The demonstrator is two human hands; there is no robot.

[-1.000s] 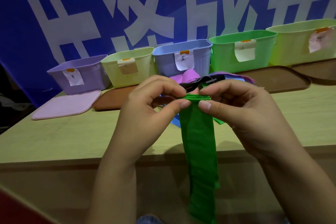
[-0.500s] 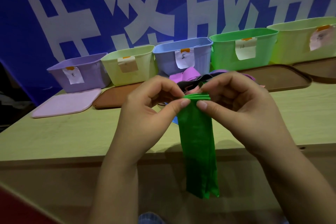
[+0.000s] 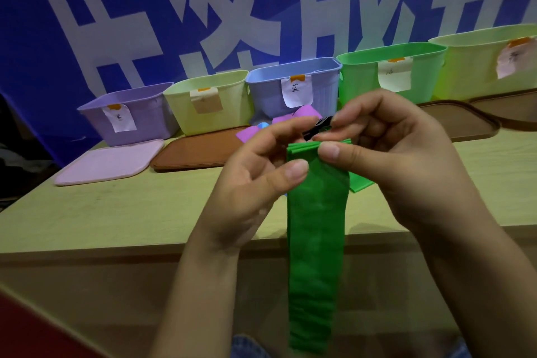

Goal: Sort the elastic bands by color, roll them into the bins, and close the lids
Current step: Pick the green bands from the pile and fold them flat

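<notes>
A green elastic band [image 3: 316,227] is being pinched at its folded top edge by the left hand [image 3: 255,180] and the right hand [image 3: 401,154], in front of the blue bin [image 3: 293,90], with its length hanging down past the bench [image 3: 116,212] edge. The fingers of both hands are being kept curled, thumb tips pressed against the band. More bands [image 3: 290,122], pink and black, are lying just before the blue bin. A green bin [image 3: 389,70] is standing right of the blue bin, a purple bin [image 3: 130,113] far left, a pink lid [image 3: 110,161] before it.
</notes>
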